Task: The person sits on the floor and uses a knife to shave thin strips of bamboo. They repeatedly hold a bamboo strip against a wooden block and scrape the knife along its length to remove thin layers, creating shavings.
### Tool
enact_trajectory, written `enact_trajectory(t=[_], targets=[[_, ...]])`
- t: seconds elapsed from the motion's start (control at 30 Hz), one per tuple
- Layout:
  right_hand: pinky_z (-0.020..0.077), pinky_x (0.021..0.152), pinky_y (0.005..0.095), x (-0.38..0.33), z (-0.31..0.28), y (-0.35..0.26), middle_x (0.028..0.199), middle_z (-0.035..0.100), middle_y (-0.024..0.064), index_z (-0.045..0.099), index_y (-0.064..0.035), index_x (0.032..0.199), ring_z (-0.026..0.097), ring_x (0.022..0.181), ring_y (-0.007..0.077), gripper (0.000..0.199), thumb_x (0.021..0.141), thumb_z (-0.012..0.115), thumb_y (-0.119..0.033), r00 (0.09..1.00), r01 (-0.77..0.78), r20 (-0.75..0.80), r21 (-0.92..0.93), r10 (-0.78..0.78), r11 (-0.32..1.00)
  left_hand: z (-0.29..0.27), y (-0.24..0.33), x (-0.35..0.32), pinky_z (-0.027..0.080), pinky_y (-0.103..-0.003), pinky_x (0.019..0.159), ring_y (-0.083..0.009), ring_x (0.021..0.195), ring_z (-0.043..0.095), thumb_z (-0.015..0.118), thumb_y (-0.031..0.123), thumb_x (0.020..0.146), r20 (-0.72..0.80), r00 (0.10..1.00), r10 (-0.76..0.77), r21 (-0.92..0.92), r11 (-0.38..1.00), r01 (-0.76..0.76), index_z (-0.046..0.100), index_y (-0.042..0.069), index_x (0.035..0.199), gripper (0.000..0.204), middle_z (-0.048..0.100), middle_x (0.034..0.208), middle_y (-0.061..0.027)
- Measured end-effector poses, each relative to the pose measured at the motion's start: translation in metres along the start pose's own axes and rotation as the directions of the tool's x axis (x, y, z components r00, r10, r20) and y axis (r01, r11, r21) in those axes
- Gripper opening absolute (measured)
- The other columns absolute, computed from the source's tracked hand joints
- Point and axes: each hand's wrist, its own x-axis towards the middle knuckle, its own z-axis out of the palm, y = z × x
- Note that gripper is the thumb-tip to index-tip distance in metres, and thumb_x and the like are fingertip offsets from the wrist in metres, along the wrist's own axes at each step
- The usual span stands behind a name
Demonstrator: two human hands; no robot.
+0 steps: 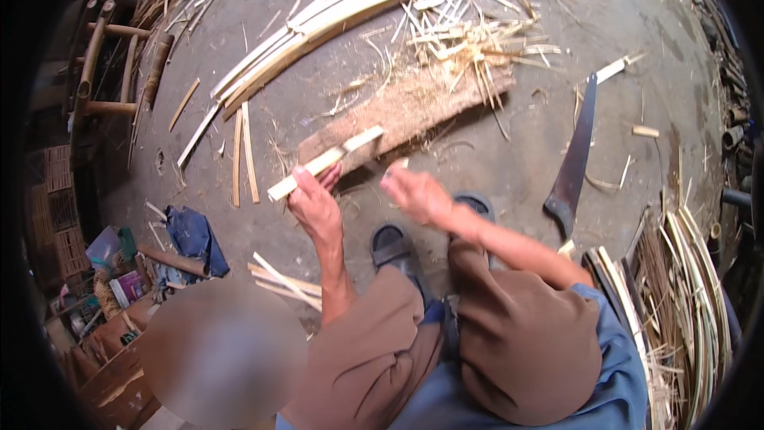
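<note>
My left hand [316, 203] is closed around the near end of a pale split bamboo strip [350, 150], which slants up to the right over a rough wooden board [446, 99]. Thumb on top, fingers beneath. Just right of the strip, my right hand [422, 195] makes a fist, smeared by motion. It appears to hold a knife [372, 164], whose dark blade is only a blurred streak toward the strip. Shavings and thin splints [469, 48] lie heaped on the board's far end.
Long pale bamboo strips [366, 0] lie beyond the board. A handsaw [577, 151] rests on the floor at the right, near bundled splints [688, 295]. Left are a bamboo frame [91, 64], a blue cloth [191, 239] and loose strips [290, 283]. My sandalled feet [391, 245] stand before the board.
</note>
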Motion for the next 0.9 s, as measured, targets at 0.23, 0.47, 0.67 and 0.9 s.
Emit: enact_trajectory(t=[0.23,0.47,0.67,0.9], targets=[[0.0450,0.064,0.0566,0.001,-0.008,0.003,0.075,0.061,0.0267,0.048,-0.0055,0.103,0.060,0.077,0.0511,0.029,0.103,0.048,-0.034,0.967,-0.226,0.109,-0.033,0.229,0.973,0.004,-0.004,0.002,0.063,-0.035,0.072,-0.0304,0.082,0.074,0.033,0.031,0.110,0.002,0.998,-0.060,-0.029,0.998,0.060,0.054,-0.018,0.102,0.053,0.070,0.092,-0.0265],[0.0444,0.063,0.0591,0.004,-0.007,0.027,0.072,0.061,0.0275,0.046,-0.0067,0.102,0.061,0.076,0.0522,0.030,0.102,0.049,-0.037,0.968,-0.232,0.082,-0.062,0.236,0.971,0.000,-0.002,0.003,0.062,-0.037,0.076,-0.0329,0.083,0.073,0.030,0.038,0.109,0.025,0.998,-0.050,0.023,0.999,0.049,0.055,-0.020,0.106,0.063,0.069,0.092,-0.0283],[0.0446,0.065,0.0589,0.008,-0.019,0.039,0.076,0.062,0.0286,0.044,-0.0063,0.100,0.060,0.077,0.0528,0.031,0.102,0.048,-0.037,0.952,-0.290,0.064,-0.138,0.301,0.947,0.003,0.003,0.003,0.063,-0.037,0.075,-0.0324,0.082,0.073,0.030,0.037,0.109,0.062,0.998,-0.026,0.069,0.997,0.022,0.055,-0.020,0.105,0.062,0.069,0.091,-0.0281],[0.0442,0.071,0.0589,0.006,-0.024,0.063,0.086,0.061,0.0342,0.051,-0.0040,0.106,0.059,0.087,0.0542,0.032,0.103,0.047,-0.036,0.954,-0.300,0.012,-0.034,0.300,0.953,0.017,0.006,0.008,0.063,-0.036,0.072,-0.0311,0.081,0.074,0.030,0.033,0.110,0.015,0.999,-0.033,0.051,0.998,0.033,0.056,-0.020,0.102,0.060,0.070,0.090,-0.0265]])
